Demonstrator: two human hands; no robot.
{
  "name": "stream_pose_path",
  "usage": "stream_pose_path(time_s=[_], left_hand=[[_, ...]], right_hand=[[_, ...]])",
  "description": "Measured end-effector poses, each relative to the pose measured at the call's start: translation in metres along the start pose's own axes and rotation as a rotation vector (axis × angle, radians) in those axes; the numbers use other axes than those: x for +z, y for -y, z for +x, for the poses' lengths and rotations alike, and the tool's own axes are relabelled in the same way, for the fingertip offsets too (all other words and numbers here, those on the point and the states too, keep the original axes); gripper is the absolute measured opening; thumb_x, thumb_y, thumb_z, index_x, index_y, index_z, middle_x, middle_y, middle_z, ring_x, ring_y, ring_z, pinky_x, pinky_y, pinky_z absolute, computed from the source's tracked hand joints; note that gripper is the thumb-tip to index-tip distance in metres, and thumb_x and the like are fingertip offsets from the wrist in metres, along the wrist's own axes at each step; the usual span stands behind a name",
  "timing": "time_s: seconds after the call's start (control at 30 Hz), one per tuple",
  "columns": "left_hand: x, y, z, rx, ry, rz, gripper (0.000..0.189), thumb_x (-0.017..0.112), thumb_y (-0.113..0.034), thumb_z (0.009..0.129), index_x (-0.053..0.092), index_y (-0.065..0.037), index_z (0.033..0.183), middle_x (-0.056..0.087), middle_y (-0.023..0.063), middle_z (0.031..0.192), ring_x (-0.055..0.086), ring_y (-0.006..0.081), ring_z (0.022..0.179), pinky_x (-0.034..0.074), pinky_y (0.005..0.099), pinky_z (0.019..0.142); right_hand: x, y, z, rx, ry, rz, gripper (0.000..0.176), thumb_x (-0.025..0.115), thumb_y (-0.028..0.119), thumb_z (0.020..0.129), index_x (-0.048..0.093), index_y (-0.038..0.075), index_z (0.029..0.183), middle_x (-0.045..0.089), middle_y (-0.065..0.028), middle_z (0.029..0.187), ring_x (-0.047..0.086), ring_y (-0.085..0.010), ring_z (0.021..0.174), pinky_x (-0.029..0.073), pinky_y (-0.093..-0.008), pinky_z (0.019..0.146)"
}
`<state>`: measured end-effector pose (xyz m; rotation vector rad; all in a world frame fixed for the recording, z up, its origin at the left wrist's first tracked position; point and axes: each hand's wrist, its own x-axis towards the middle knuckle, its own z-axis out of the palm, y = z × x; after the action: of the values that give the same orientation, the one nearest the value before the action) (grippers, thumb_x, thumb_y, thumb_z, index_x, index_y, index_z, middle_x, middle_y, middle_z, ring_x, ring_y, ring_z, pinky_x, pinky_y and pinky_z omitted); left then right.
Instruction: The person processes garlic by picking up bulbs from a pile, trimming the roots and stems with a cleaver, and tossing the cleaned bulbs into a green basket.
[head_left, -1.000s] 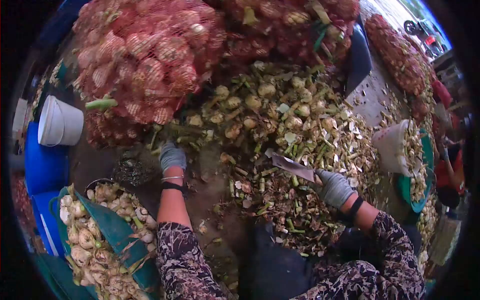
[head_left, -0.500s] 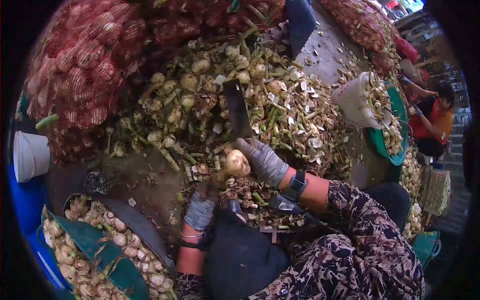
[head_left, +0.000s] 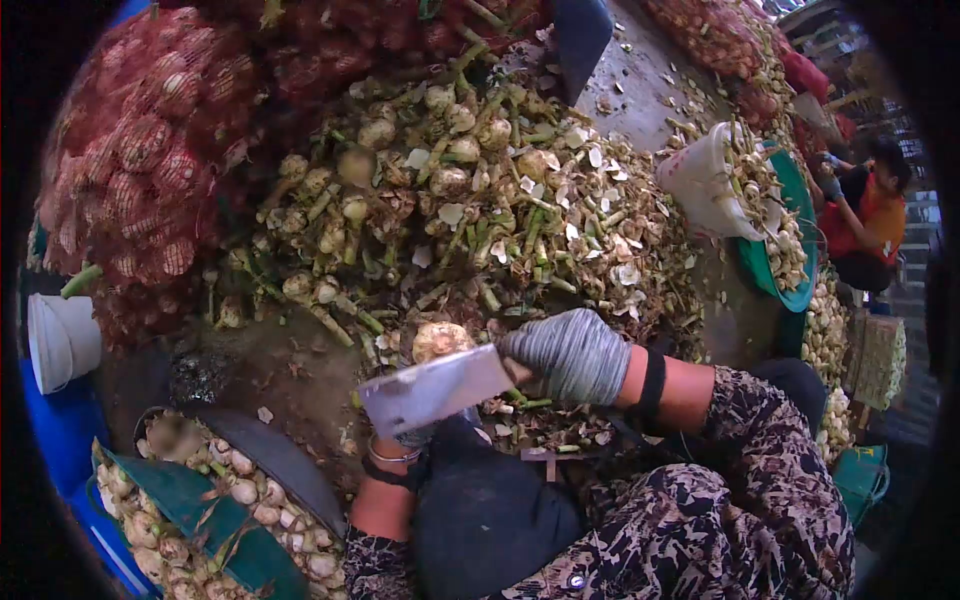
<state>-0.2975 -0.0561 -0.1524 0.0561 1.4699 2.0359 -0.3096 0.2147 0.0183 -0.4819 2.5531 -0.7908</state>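
Observation:
My right hand (head_left: 575,355), in a grey knit glove, is closed round the handle of a cleaver. The cleaver's broad blade (head_left: 435,388) points left, its flat side facing me. Just beyond the blade's upper edge is a pale garlic bulb (head_left: 443,342), held by my left hand (head_left: 415,436). The blade covers most of that hand; only a bit of glove and the wrist show. Beyond both hands lies a large heap of garlic bulbs, cut stalks and peelings (head_left: 540,215).
Red mesh sacks of bulbs (head_left: 150,150) stand at the upper left. Lower left are a basket (head_left: 260,470) of bulbs and a white bucket (head_left: 64,340). To the right, a white pail (head_left: 705,195) leans by a green basin (head_left: 795,230). A co-worker (head_left: 870,215) sits farther right.
The cleaver has swung from pointing up and away to lying leftward across the front of my left hand. My right hand has moved right and down; the bulb now shows farther left.

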Motion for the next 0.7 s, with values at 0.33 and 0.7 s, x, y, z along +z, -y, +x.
stream_pose_path(time_s=[0.33,0.7], left_hand=[[-0.011,-0.003,-0.023,0.216,0.062,1.077,0.054,0.071,-0.031,0.087,0.052,-0.009,0.132,0.061,0.0088,0.125,0.058,0.0223,0.116,0.042,0.0357,0.105],[0.053,-0.102,-0.012,0.178,0.224,0.895,0.061,0.084,-0.043,0.074,0.058,-0.011,0.12,0.066,0.0048,0.112,0.061,0.0225,0.109,0.043,0.0408,0.105]], right_hand=[[0.003,0.008,-0.003,-0.017,0.098,-0.145,0.017,0.062,0.016,0.079,0.058,0.011,0.095,0.061,-0.0141,0.072,0.066,-0.0368,0.073,0.05,-0.0476,0.058],[0.024,-0.106,0.0,0.515,-0.242,-0.088,0.028,0.07,0.033,0.085,0.065,0.01,0.101,0.07,-0.0178,0.088,0.069,-0.0335,0.081,0.054,-0.0429,0.07]])
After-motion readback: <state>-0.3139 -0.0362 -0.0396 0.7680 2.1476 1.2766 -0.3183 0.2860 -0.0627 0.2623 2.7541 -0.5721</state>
